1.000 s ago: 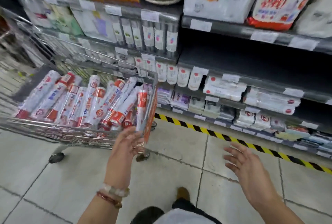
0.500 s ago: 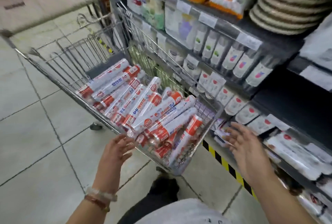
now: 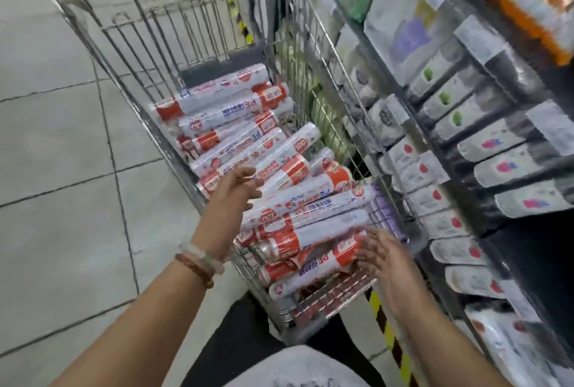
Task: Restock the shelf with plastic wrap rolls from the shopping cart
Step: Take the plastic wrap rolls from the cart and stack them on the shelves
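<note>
A wire shopping cart (image 3: 130, 44) stands in the aisle, filled with several red-and-white plastic wrap rolls (image 3: 310, 197) lying crosswise. My left hand (image 3: 231, 192) reaches over the cart's left rim above the rolls, fingers loosely extended and holding nothing. My right hand (image 3: 380, 257) hovers at the near right corner of the cart with fingers spread, its fingertips at the end of a roll (image 3: 313, 265). Whether it touches that roll is unclear. The shelf (image 3: 484, 150) with more rolls and packs runs along the right side.
The cart stands tight against the shelf on its right side. Grey floor tiles (image 3: 62, 169) stretch to the left. A yellow-and-black floor stripe (image 3: 385, 324) runs along the shelf base. My legs are just behind the cart's near end.
The view has swung left and down onto the cart. Both hands have moved forward from in front of the cart to over the rolls at its near end.
</note>
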